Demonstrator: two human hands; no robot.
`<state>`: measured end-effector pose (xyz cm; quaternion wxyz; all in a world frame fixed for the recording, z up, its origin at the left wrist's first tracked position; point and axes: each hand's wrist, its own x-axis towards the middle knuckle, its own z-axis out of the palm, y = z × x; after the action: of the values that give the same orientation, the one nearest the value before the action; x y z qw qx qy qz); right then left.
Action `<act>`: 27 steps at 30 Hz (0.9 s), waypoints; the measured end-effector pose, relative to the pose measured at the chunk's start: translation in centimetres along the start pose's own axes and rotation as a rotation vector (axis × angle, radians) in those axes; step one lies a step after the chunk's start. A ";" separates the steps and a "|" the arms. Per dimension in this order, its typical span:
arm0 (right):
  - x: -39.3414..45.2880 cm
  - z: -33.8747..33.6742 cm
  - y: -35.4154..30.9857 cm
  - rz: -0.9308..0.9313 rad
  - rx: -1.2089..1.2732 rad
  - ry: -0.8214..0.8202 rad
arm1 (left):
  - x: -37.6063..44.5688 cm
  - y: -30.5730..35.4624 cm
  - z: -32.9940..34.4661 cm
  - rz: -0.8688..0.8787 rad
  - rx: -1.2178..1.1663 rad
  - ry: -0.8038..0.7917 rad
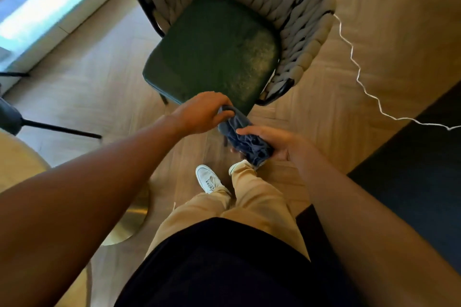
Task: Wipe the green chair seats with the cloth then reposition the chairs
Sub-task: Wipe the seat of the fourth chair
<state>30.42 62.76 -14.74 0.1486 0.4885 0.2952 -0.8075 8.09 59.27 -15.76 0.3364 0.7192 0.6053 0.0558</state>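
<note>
While you stand facing the chair, the blue cloth hangs bunched between your two hands just in front of the seat's near corner, its long axis running from the upper left end by the seat down toward your right foot. Your left hand reaches in from the left with the arm nearly straight, knuckles up, its grip curled round the upper end of the cloth right at the edge of the green seat. Your right hand lies palm up just nearer to you than the seat, fingers wrapped under and round the lower bundle, thumb across the top. The chair's woven grey back curves round the far and right sides of the seat, so the seat is open on its near and left edges. Bare wood floor lies left of the chair; a dark rug lies off to its right.
</note>
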 end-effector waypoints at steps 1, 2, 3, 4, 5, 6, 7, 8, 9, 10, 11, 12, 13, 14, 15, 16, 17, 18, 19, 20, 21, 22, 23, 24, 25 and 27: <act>-0.5 0.1 -0.2 -0.016 -0.015 0.017 | 0.4 0.4 -0.5 -0.007 0.016 -0.029; -1.0 0.0 -0.4 -0.022 -0.035 0.037 | 0.7 0.9 -0.9 -0.016 0.030 -0.055; -1.4 -0.2 -0.5 -0.019 -0.062 0.057 | 1.0 1.3 -1.3 -0.027 0.038 -0.074; -1.8 -0.6 -0.6 -0.014 -0.096 0.081 | 1.3 1.8 -1.7 -0.038 0.042 -0.083; -2.2 -1.1 -0.7 -0.008 -0.129 0.117 | 1.6 2.3 -2.0 -0.055 0.042 -0.082; -2.5 -1.6 -0.9 -0.005 -0.161 0.161 | 1.9 2.9 -2.2 -0.075 0.036 -0.070; -2.8 -2.2 -1.0 -0.004 -0.183 0.201 | 2.2 3.5 -2.3 -0.098 0.026 -0.057; -3.1 -2.8 -1.2 -0.003 -0.199 0.239 | 2.6 4.2 -2.3 -0.122 0.016 -0.051; -3.2 -3.7 -1.2 0.003 -0.210 0.273 | 3.0 4.8 -2.2 -0.148 0.011 -0.056; -3.4 -4.6 -1.4 0.011 -0.225 0.307 | 3.5 5.3 -2.0 -0.177 0.007 -0.070; -3.4 -5.7 -1.6 0.018 -0.246 0.334 | 4.1 5.8 -1.8 -0.206 0.002 -0.089; -3.5 -6.8 -1.9 0.020 -0.269 0.350 | 4.7 6.3 -1.5 -0.229 -0.001 -0.106; -3.8 -7.9 -2.3 0.017 -0.292 0.359 | 5.5 6.6 -1.3 -0.245 0.001 -0.117; -4.2 -9.0 -2.9 0.005 -0.309 0.364 | 6.3 7.0 -1.1 -0.260 0.004 -0.122; -4.5 -10.1 -3.6 -0.010 -0.329 0.362 | 7.2 7.4 -0.9 -0.278 0.004 -0.121; -4.9 -11.3 -4.4 -0.031 -0.356 0.360 | 8.1 7.8 -0.7 -0.299 -0.001 -0.116; -5.2 -12.5 -5.4 -0.036 -0.389 0.352 | 9.0 8.3 -0.5 -0.325 -0.015 -0.110; -5.5 -13.6 -6.3 -0.035 -0.436 0.351 | 9.8 8.8 -0.4 -0.355 -0.034 -0.103; -5.9 -14.7 -7.4 -0.035 -0.492 0.350 | 10.7 9.2 -0.2 -0.388 -0.051 -0.095; -6.2 -15.7 -8.4 -0.040 -0.546 0.338 | 11.6 9.7 0.1 -0.417 -0.061 -0.088; -6.6 -16.7 -9.5 -0.043 -0.598 0.337 | 12.5 10.0 0.2 -0.443 -0.069 -0.082; -7.2 -17.5 -10.6 -0.058 -0.623 0.328 | 13.3 10.4 0.5 -0.467 -0.076 -0.072; -7.8 -18.0 -11.7 -0.078 -0.654 0.327 | 14.0 10.8 0.6 -0.491 -0.086 -0.056; -8.1 -18.7 -12.4 -0.096 -0.652 0.300 | 14.6 11.2 0.8 -0.514 -0.100 -0.039; -8.5 -19.3 -13.0 -0.106 -0.656 0.269 | 15.1 11.7 1.0 -0.538 -0.119 -0.025; -8.7 -20.3 -14.4 -0.110 -0.669 0.255 | 15.8 12.5 1.3 -0.588 -0.157 -0.013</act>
<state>41.18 86.24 -9.40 0.2186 0.4932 0.5850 -0.6056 23.24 72.58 -15.04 0.3967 0.4852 0.7793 -0.0019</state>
